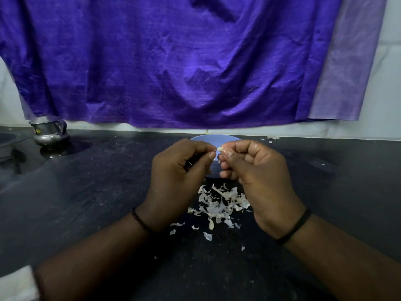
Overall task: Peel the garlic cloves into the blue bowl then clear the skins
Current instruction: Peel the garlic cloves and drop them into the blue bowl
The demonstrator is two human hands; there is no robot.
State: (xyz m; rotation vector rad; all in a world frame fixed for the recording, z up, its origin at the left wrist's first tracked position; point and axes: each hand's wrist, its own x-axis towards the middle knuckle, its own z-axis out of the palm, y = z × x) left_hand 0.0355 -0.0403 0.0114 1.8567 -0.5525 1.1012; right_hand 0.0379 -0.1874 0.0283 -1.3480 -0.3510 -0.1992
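Behind: wrinkled purple cloth sheet hung on a pale wall, above a black stone counter dusted with white specks.

Far left, near the wall: dented round-bellied steel jug, upright, well apart from the work.

Bottom-left corner: scrap of white cloth, partly out of view.

Centre-left: left hand, black beaded band at the wrist, fingers curled, thumb and forefinger pinching a sliver of skin at the clove's tip.

Centre, between both hands: small pale garlic clove, mostly hidden by fingertips, held above the round pale-blue bowl. Bowl contents hidden by the hands; count of peeled cloves cannot be told.

Centre, just beside the bowl on the near side: heap of papery white garlic skins, with loose flakes scattered toward the viewer.

Centre-right: right hand, black cord at the wrist, fingers curled tight, pinching the clove.

Status, as judged: peeling well under way, given the size of the heap; this clove not finished; skins not yet cleared.
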